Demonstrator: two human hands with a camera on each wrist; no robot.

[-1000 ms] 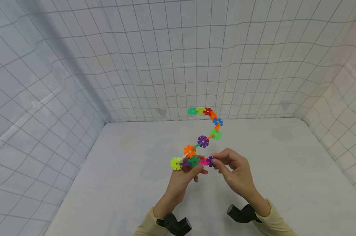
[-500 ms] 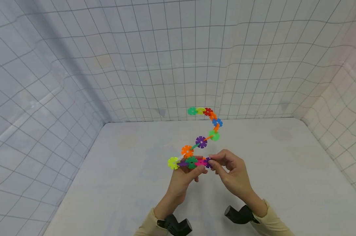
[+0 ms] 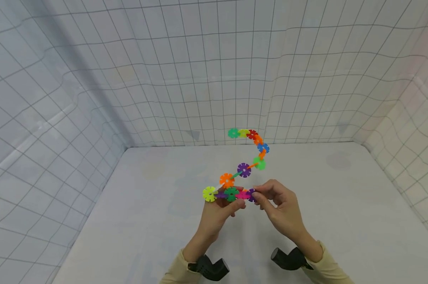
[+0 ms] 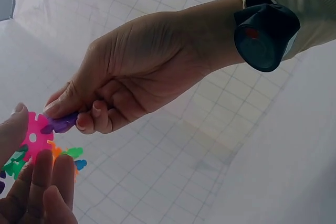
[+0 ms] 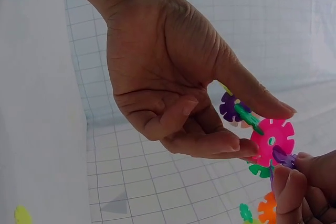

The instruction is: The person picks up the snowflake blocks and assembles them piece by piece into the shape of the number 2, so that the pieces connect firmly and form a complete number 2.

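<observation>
A chain of interlocking flower-shaped plastic discs runs from my hands toward the back wall, ending in a green disc [image 3: 232,133]. My left hand [image 3: 212,219] holds the near stretch, its thumb and fingers pinching a pink disc [image 4: 34,124]. Between thumb and forefinger, my right hand [image 3: 286,209] pinches the purple disc [image 5: 285,158] at the chain's near end. That purple disc joins the pink one's edge. Left of it come a green disc [image 3: 229,191] and a yellow-green disc [image 3: 206,193] where the chain bends back. Part of the chain lies hidden behind my left fingers.
A white tabletop [image 3: 146,221] lies beneath the hands. White grid-patterned sheeting [image 3: 199,71] rises behind it and at both sides. At the bottom left edge of the right wrist view, a yellow piece [image 5: 22,215] shows in part.
Both hands shifted slightly left with the chain, then a little back to the right. Each keeps its hold on its disc, and the chain's far end swayed slightly right.
</observation>
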